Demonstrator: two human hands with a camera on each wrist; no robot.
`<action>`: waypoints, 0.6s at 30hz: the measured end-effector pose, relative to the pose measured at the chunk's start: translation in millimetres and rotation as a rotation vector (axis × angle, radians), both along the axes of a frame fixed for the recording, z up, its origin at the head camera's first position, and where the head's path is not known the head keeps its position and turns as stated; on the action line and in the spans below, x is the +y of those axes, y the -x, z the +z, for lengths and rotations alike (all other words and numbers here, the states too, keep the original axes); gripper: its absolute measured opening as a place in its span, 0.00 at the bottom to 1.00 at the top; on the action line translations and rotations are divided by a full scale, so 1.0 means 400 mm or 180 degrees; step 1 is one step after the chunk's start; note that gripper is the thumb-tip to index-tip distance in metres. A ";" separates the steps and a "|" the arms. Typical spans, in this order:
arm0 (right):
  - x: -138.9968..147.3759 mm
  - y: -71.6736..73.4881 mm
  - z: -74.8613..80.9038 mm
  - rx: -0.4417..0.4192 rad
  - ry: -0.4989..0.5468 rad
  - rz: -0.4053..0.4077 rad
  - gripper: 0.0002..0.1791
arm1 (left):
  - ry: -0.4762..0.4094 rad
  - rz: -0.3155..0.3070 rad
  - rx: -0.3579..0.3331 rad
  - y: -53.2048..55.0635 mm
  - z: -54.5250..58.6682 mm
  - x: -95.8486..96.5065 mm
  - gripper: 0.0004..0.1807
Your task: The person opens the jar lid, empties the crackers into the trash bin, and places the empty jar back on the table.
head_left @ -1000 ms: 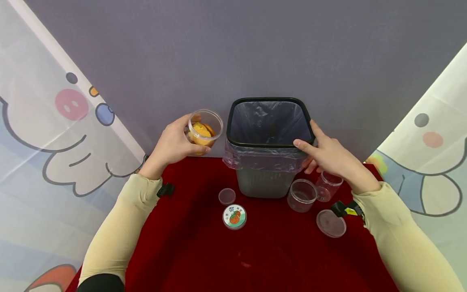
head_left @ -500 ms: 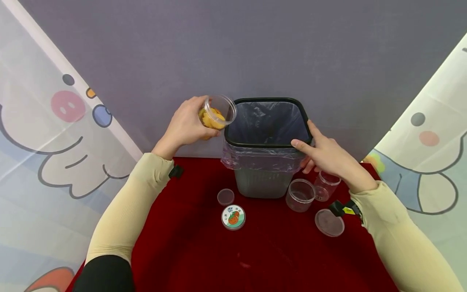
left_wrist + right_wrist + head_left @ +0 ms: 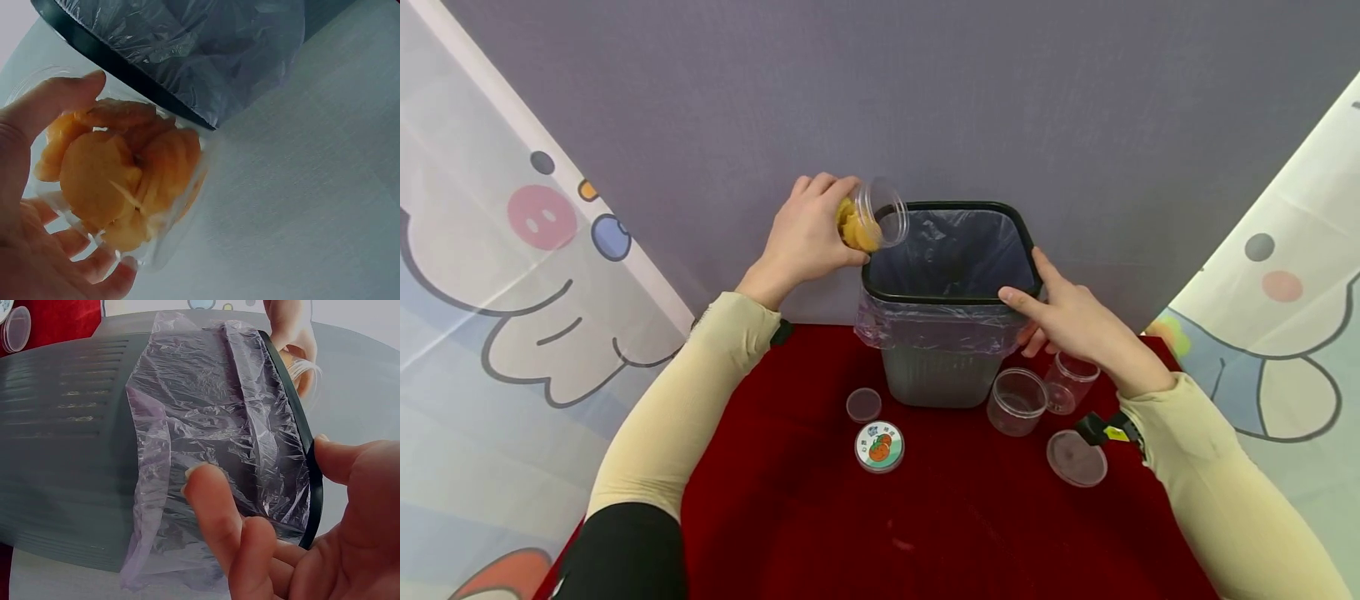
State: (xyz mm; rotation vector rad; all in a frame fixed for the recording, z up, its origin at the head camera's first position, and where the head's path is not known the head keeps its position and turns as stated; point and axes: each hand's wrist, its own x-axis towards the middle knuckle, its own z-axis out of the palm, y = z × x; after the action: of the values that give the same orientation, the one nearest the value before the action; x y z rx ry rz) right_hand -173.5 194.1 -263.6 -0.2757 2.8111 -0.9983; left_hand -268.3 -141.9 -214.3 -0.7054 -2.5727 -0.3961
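Observation:
My left hand [image 3: 807, 231] grips a clear plastic jar [image 3: 891, 200], tipped on its side with its mouth toward the trash bin [image 3: 942, 379]. Several flat orange-yellow pieces [image 3: 97, 178], some with scalloped edges, lie inside the jar. Its mouth overlaps the left part of the bin's black rim [image 3: 951, 299] in the head view. At the opposite front corner, my right hand [image 3: 1075, 321] holds that rim, thumb over the edge and other fingers outside against the bin. A clear purplish bag [image 3: 206, 406] lines the bin and folds down over the outside.
Two clear jars stand right of the bin, a wide one [image 3: 1017, 402] and a narrower one [image 3: 1070, 382]. A clear lid [image 3: 1077, 458] lies before them. Left of centre on the red cloth [image 3: 955, 525] are a small lid [image 3: 863, 404] and a round lid with orange fruit pictured [image 3: 880, 447].
My left hand has moved right and up, tilting the jar from nearly upright onto its side at the bin's left rim. The right hand stays on the bin.

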 end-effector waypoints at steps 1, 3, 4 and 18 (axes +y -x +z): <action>0.001 0.000 0.000 0.0004 0.0000 0.0000 0.54 | 0.0024 -0.0011 0.0054 0.000 0.000 0.005 0.51; 0.002 -0.001 -0.001 0.0009 0.0003 0.0007 0.54 | 0.0073 -0.0019 0.0129 0.000 -0.001 0.014 0.51; 0.003 -0.001 -0.001 0.0012 0.0008 0.0009 0.55 | 0.0093 -0.0021 0.0158 0.001 -0.002 0.019 0.51; 0.006 0.000 -0.008 0.0027 0.0096 -0.0013 0.56 | 0.0365 0.0015 0.0462 -0.001 -0.001 0.062 0.47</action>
State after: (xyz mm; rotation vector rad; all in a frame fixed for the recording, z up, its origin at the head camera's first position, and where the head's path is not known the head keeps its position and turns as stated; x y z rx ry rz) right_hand -173.7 196.7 -266.8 -0.2784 2.8073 -1.0438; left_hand -267.8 -117.1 -214.7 -0.7398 -2.4740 -0.1893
